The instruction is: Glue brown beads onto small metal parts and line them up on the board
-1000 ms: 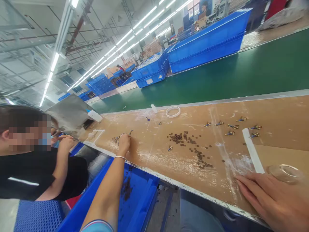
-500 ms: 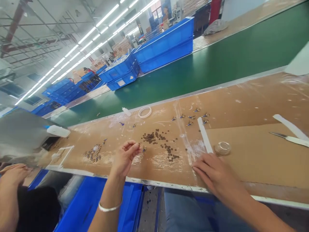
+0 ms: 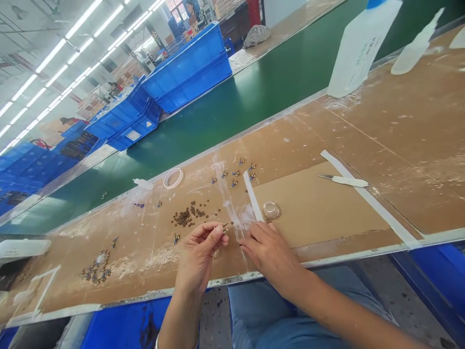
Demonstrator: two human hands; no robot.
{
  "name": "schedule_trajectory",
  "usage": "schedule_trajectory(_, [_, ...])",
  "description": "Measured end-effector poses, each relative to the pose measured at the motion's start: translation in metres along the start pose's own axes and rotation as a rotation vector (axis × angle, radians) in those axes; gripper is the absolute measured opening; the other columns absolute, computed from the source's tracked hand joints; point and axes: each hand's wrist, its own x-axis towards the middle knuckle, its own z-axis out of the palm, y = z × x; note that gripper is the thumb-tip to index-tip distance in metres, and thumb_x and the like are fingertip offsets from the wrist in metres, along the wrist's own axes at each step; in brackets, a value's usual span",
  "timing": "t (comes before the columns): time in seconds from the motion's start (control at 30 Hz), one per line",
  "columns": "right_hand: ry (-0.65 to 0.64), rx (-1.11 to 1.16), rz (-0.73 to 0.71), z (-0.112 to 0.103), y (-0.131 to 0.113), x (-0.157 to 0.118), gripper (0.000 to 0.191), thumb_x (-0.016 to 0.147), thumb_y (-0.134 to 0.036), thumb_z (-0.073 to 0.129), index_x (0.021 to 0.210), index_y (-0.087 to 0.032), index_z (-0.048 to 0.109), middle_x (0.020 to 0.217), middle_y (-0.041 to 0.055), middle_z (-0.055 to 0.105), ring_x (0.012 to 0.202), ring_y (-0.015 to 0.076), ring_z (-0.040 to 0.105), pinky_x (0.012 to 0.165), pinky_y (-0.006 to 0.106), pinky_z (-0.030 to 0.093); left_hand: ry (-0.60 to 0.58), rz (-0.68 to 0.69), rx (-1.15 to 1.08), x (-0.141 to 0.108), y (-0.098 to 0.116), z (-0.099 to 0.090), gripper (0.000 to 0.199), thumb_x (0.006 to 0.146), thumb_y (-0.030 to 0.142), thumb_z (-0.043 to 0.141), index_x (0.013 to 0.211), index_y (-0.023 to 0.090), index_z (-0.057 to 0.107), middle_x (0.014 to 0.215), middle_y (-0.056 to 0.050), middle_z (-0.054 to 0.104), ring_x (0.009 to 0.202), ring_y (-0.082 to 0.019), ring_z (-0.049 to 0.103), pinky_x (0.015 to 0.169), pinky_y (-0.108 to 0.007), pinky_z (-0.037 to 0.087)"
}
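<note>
My left hand [image 3: 203,247] pinches a small dark metal piece [image 3: 225,226] between thumb and forefinger, above the brown work surface. Close by on the right, my right hand [image 3: 267,247] has its fingers pressed together near the surface; a tiny dark thing shows at the fingertips, too small to name. Small dark discs [image 3: 185,216] lie in a loose pile behind my left hand. One small blue and gold piece [image 3: 176,238] rests just left of that hand. Several similar pieces [image 3: 235,173] are spread farther back, beside a white tape strip [image 3: 253,196].
A clear round dish [image 3: 271,210] and a white-handled knife [image 3: 345,181] lie on cardboard at the right. A tape roll [image 3: 173,178] sits farther back. A large white bottle [image 3: 358,53] stands at the back right. Blue crates [image 3: 189,68] line the far side of the green belt.
The view has swung right. My left hand, with a small piece at its fingertips, has come closer to my right hand. My right hand's fingers have drawn together.
</note>
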Motion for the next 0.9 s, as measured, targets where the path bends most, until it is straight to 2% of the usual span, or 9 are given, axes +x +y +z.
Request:
schedule_trajectory(0.13, [0.001,0.057,0.019,-0.002,0.002,-0.004,0.018,0.098,-0.017,0.053,0.084,-0.018,0.064,0.083,0.0035,0.057,0.079,0.0189,0.047,0.069,0.032,0.033,-0.024,0.031,0.094,0.001,-0.002,0.016,0.025,0.059,0.028,0.089,0.077,0.015,0.078,0.065,-0.002,0.073,0.059,-0.012,0.067,0.062,-0.023,0.056])
schedule_trajectory(0.27, [0.078,0.117,0.02,-0.006,0.002,-0.01,0.022,0.101,-0.015,0.045,0.091,-0.017,0.064,0.083,0.0045,0.055,0.08,0.0194,0.046,0.072,0.032,0.034,-0.045,0.115,0.203,0.004,-0.003,0.03,0.02,0.064,0.028,0.085,0.077,0.016,0.078,0.064,-0.002,0.073,0.058,-0.013,0.067,0.063,-0.024,0.056])
schedule_trajectory(0.63, [0.131,0.058,-0.031,-0.009,0.003,-0.011,0.022,0.092,-0.009,0.056,0.071,-0.015,0.056,0.076,0.0038,0.05,0.074,0.0178,0.04,0.067,0.031,0.03,-0.107,0.472,0.664,0.009,0.001,0.073,0.01,0.08,0.029,0.071,0.081,0.022,0.078,0.078,0.0,0.074,0.072,-0.015,0.066,0.071,-0.027,0.052])
schedule_trajectory(0.9, [0.071,0.058,-0.032,-0.001,0.005,-0.013,0.015,0.089,-0.007,0.057,0.076,-0.014,0.057,0.082,0.0052,0.051,0.081,0.0198,0.043,0.073,0.034,0.032,-0.122,0.628,0.828,0.013,-0.004,0.082,0.008,0.081,0.026,0.068,0.081,0.023,0.076,0.08,0.0,0.075,0.076,-0.016,0.067,0.072,-0.028,0.051])
